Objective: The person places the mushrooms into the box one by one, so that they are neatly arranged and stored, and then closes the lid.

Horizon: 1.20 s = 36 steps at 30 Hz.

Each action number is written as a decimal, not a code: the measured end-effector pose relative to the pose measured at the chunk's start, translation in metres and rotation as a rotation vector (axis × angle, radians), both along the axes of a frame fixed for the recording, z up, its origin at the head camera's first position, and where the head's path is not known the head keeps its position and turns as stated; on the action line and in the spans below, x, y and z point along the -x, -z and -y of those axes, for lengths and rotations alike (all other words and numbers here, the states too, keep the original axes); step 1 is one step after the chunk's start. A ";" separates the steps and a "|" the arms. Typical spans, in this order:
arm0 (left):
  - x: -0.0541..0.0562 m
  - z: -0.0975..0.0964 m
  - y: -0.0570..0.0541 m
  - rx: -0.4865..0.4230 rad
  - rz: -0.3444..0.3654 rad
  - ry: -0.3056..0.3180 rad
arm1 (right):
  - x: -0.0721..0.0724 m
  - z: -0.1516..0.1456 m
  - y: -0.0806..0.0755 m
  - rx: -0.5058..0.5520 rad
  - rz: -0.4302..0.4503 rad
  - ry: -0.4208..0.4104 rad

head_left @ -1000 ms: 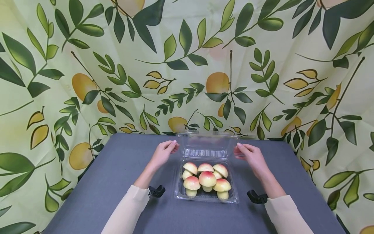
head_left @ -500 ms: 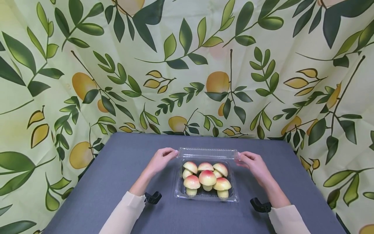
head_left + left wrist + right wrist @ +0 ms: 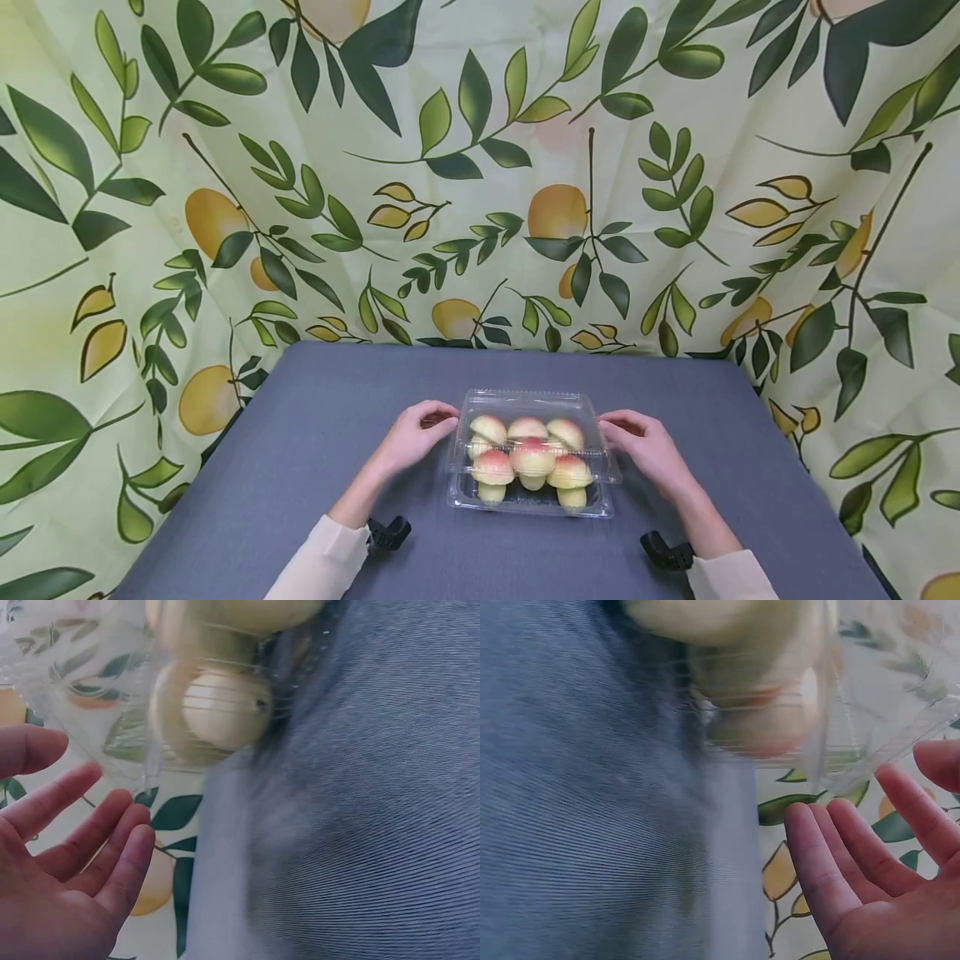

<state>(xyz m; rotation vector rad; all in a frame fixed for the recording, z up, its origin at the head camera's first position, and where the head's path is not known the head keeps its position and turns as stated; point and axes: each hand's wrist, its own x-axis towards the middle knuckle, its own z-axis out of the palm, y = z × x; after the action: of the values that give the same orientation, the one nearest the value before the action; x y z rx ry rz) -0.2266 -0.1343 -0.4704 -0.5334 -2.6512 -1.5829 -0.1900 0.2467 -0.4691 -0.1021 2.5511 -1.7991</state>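
Observation:
A clear plastic clamshell box (image 3: pixel 531 509) stands on the table and holds several mushroom-shaped pieces (image 3: pixel 532 459) with pale stems and pink-tinged caps. Its hinged lid (image 3: pixel 487 402) slants down over them, the front edge still raised above the base. My left hand (image 3: pixel 414 435) is at the lid's left side and my right hand (image 3: pixel 647 447) at its right side, fingertips right at the edges. In the left wrist view, the fingers of the left hand (image 3: pixel 82 862) are spread and relaxed beside the lid. The right wrist view shows the right hand (image 3: pixel 877 877) likewise.
A dark grey cloth covers the table (image 3: pixel 337 392). Behind it and at both sides hangs a curtain (image 3: pixel 480 250) printed with leaves and orange fruit. Black straps with small mounts (image 3: pixel 388 533) sit at both wrists.
The lid has swung from standing upright at the back, forward and down over the mushroom-shaped pieces. Both hands have come nearer with it, and their fingers now lie looser at its sides.

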 end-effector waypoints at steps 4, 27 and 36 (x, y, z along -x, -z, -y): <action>-0.002 -0.001 0.008 0.006 -0.003 0.003 | -0.003 0.002 0.008 0.011 0.022 0.004; 0.000 -0.005 0.023 -0.063 0.034 0.039 | -0.003 0.011 0.027 0.068 0.015 0.046; 0.006 -0.007 0.025 -0.083 0.054 -0.003 | 0.005 0.014 0.030 0.081 0.024 0.061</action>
<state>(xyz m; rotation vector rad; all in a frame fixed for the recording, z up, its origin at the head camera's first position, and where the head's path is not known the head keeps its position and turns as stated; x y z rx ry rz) -0.2326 -0.1276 -0.4953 -0.4898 -2.6082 -1.7210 -0.1946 0.2332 -0.4995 -0.0041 2.4925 -1.9127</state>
